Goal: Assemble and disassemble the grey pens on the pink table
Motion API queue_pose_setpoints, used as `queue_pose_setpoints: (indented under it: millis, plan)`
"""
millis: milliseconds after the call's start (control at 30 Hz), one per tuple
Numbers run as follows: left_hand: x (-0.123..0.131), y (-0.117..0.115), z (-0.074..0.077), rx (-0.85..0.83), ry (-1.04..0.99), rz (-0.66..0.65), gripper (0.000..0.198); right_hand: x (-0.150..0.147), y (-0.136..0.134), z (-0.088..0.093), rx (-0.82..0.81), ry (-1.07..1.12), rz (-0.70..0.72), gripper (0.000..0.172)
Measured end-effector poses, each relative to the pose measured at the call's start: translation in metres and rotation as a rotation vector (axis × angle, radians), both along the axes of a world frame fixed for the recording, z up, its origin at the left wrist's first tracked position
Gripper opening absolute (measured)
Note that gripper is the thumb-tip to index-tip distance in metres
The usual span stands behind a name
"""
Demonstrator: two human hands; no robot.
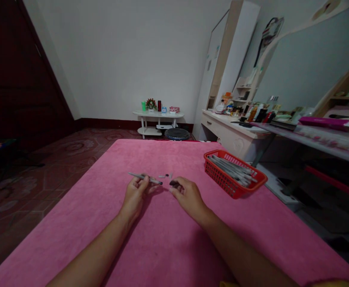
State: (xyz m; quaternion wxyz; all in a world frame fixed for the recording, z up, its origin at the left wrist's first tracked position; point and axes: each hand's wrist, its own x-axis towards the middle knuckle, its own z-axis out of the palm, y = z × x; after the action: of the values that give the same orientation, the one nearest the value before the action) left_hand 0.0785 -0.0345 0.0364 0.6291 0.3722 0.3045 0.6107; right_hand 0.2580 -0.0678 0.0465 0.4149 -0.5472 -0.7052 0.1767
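Observation:
My left hand (136, 193) is closed around a slim grey pen (138, 175), which points to the right with its dark end toward my other hand. A short gap away, my right hand (186, 192) pinches a small dark piece (173, 183) that looks like a pen cap. Just beyond the fingers, a few small parts lie on the pink cloth: a pale short piece (161, 176), a tiny black piece (167, 175) and a light upright-looking piece (170, 175). Their exact kinds are too small to tell.
To the right, a red plastic basket (219, 180) holds many grey pens (234, 170). The pink cloth (156, 247) covers the table. Past its far edge are a black round stool (177, 134) and a white low stand (159, 114); a cluttered dresser (231, 129) stands at right.

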Motion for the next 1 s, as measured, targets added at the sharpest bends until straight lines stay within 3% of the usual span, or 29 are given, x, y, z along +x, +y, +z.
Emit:
queue_pose_setpoints:
  millis: [67,200,300,600,700,833,1000]
  plan:
    - [0.003,-0.004,0.001,-0.006,0.011,-0.041,0.034,-0.008,-0.006,0.004,-0.001,-0.012,0.021,0.019]
    - [0.007,-0.007,-0.001,0.013,0.006,-0.097,0.031,-0.012,-0.01,0.007,0.008,-0.061,0.015,0.005]
    - [0.008,-0.007,-0.003,0.016,0.005,-0.1,0.032,-0.01,-0.009,0.004,-0.024,-0.031,0.022,0.012]
    - [0.005,-0.002,-0.008,0.036,0.01,-0.127,0.037,-0.008,-0.001,-0.004,-0.216,0.318,0.198,0.025]
    - [0.004,-0.003,-0.005,0.078,0.01,-0.111,0.042,-0.005,-0.001,-0.001,-0.128,0.12,0.085,0.028]
    - [0.002,-0.005,0.003,0.138,0.051,-0.054,0.046,0.0,-0.002,0.001,-0.02,-0.351,-0.098,0.012]
    - [-0.004,-0.002,0.004,0.155,0.291,0.029,0.043,0.0,-0.002,-0.006,-0.049,-0.603,-0.099,0.011]
